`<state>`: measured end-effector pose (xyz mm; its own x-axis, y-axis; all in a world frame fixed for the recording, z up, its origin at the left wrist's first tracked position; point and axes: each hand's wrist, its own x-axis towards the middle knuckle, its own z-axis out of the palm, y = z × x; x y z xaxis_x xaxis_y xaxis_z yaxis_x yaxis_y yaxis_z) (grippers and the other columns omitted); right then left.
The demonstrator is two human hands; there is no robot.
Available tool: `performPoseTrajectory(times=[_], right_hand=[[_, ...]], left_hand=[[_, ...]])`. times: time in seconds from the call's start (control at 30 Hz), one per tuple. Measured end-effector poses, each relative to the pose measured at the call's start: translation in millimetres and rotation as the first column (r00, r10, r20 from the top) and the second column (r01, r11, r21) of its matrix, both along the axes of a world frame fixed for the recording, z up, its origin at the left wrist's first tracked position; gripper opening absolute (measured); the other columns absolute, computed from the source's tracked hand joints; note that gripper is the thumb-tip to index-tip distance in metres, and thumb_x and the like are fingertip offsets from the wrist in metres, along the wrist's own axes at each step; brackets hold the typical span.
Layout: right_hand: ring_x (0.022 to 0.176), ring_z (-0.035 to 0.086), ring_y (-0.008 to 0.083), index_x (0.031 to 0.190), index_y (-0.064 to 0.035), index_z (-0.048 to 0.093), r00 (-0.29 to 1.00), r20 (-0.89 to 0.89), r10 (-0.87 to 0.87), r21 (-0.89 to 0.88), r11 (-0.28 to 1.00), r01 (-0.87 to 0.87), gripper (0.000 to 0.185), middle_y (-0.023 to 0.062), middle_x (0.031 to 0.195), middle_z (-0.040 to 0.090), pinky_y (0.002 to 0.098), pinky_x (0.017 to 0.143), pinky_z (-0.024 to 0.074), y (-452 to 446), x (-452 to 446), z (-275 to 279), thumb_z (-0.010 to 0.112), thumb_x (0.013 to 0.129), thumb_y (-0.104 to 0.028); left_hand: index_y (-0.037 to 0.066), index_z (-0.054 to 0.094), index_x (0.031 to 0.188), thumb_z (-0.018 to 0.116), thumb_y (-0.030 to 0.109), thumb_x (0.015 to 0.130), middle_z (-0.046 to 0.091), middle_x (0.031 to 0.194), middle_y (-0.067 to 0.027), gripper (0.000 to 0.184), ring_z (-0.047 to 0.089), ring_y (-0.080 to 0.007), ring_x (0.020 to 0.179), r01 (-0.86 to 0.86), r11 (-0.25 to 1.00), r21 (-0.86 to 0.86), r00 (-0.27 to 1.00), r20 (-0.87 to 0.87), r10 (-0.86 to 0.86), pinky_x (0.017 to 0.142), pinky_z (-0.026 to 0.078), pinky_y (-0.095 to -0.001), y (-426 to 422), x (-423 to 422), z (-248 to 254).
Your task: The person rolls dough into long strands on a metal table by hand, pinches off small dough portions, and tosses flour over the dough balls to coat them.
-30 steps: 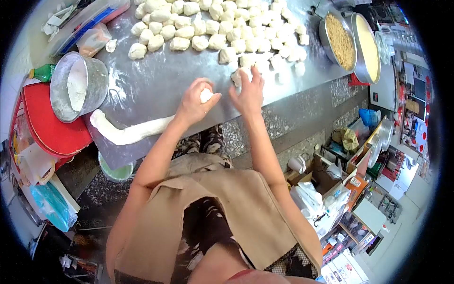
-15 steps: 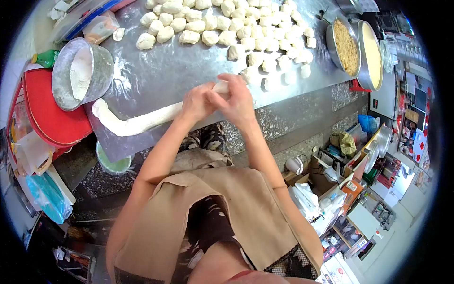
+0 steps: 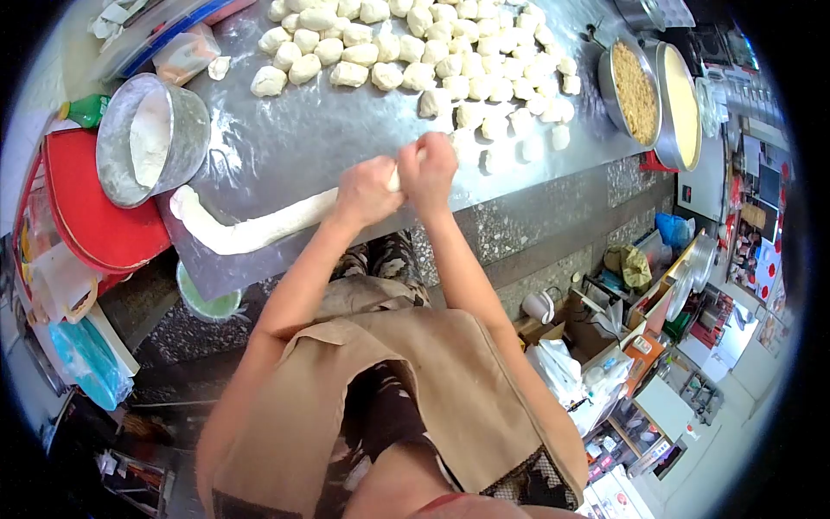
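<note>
A long rope of white dough lies along the front edge of the metal table, its far left end bent upward. My left hand is closed around the rope near its right end. Right beside it, my right hand is wrapped in a fist around the dough's end, which mostly hides inside the fingers. A short bit of dough shows between the two hands. Beyond them, many small dough pieces are spread in rows over the back of the table.
A metal bowl of flour stands at the left, beside a red stool-like surface. At the right edge are a pan of brown crumbly filling and a pan of pale yellow contents. A green-rimmed bucket sits below.
My right hand has closed from a looser finger grip into a fist around the dough's end. My left hand has shifted slightly and grips more firmly. The dough pieces stay put.
</note>
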<state>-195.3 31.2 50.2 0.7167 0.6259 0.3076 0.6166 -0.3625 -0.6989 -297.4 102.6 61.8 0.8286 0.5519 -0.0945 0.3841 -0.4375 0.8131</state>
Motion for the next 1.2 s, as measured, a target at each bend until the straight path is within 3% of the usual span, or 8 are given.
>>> performPoseTrajectory(times=[0.2,0.27,0.33,0.47,0.63,0.73,1.0,1.2], right_hand=[[0.095,0.056,0.0389,0.110,-0.0037,0.060,0.979,-0.134,-0.156,-0.248,0.961,0.120,0.039,0.0234,0.102,0.058,0.0449,0.088,0.0455,2,33,-16,0.065,0.073,-0.019],[0.104,0.053,0.0405,0.124,-0.0044,0.053,0.965,-0.045,0.258,-0.508,0.826,-0.244,0.056,0.0249,0.113,0.055,0.0446,0.095,0.0425,-21,20,18,0.068,0.073,-0.021],[0.113,0.050,0.0353,0.121,-0.0043,0.055,0.706,-0.645,0.294,-0.094,0.886,-0.455,0.055,0.0224,0.114,0.057,0.0442,0.097,0.0404,-21,-19,36,0.072,0.071,-0.019],[0.089,0.062,0.0214,0.110,-0.0016,0.060,0.342,-0.928,0.146,0.082,0.977,-0.196,0.047,0.0117,0.094,0.066,0.0336,0.080,0.0507,-7,-17,37,0.078,0.071,-0.020],[0.073,0.063,0.0230,0.094,-0.0047,0.062,0.940,-0.293,0.175,-0.011,0.982,-0.186,0.031,0.0107,0.080,0.061,0.0340,0.064,0.0504,6,-25,62,0.075,0.075,-0.025],[0.069,0.059,0.0311,0.086,-0.0052,0.060,0.966,0.039,0.254,-0.050,0.967,-0.252,0.024,0.0131,0.078,0.057,0.0390,0.060,0.0487,22,-35,60,0.073,0.074,-0.022],[0.083,0.060,0.0374,0.092,-0.0027,0.062,0.999,-0.046,0.017,-0.185,0.982,-0.025,0.022,0.0186,0.087,0.060,0.0426,0.072,0.0503,69,0,-18,0.067,0.076,-0.016],[0.105,0.056,0.0387,0.117,-0.0037,0.055,0.895,-0.109,0.432,-0.382,0.813,-0.439,0.047,0.0215,0.123,0.052,0.0443,0.089,0.0467,20,-13,18,0.068,0.074,-0.018]], left_hand=[[0.007,0.059,0.080,0.074,0.026,0.076,0.062,0.077,-0.0129,0.024,0.063,-0.0294,0.072,-0.116,0.960,-0.256,0.990,0.048,0.133,0.063,0.048,-0.0380,12,-23,40],[0.006,0.059,0.084,0.071,0.025,0.081,0.063,0.095,-0.0139,0.023,0.064,-0.0276,0.089,-0.071,0.963,-0.259,0.962,0.237,0.135,0.075,0.049,-0.0359,25,-17,15],[0.006,0.059,0.092,0.073,0.021,0.080,0.056,0.116,-0.0160,0.024,0.055,-0.0259,0.110,0.047,0.945,-0.324,0.945,0.320,0.063,0.091,0.044,-0.0358,24,-16,5],[0.006,0.060,0.101,0.079,0.024,0.073,0.059,0.120,-0.0164,0.038,0.057,-0.0298,0.111,0.038,0.935,-0.353,0.974,0.223,0.044,0.092,0.046,-0.0388,22,-29,15],[0.009,0.061,0.101,0.078,0.030,0.071,0.068,0.090,-0.0153,0.041,0.065,-0.0374,0.087,-0.012,0.993,-0.114,1.000,-0.005,0.011,0.073,0.053,-0.0451,27,-28,0],[0.008,0.062,0.098,0.075,0.026,0.072,0.067,0.079,-0.0164,0.035,0.065,-0.0386,0.078,-0.005,0.998,-0.062,1.000,0.007,0.005,0.066,0.052,-0.0462,29,-29,0],[0.009,0.063,0.087,0.071,0.022,0.073,0.066,0.077,-0.0171,0.021,0.064,-0.0380,0.073,-0.090,0.996,-0.004,0.992,0.093,0.090,0.065,0.051,-0.0453,21,-40,22],[0.003,0.058,0.085,0.071,0.017,0.081,0.065,0.104,-0.0152,0.019,0.064,-0.0274,0.088,-0.227,0.960,-0.166,0.901,0.337,0.271,0.076,0.051,-0.0366,46,-49,15]])
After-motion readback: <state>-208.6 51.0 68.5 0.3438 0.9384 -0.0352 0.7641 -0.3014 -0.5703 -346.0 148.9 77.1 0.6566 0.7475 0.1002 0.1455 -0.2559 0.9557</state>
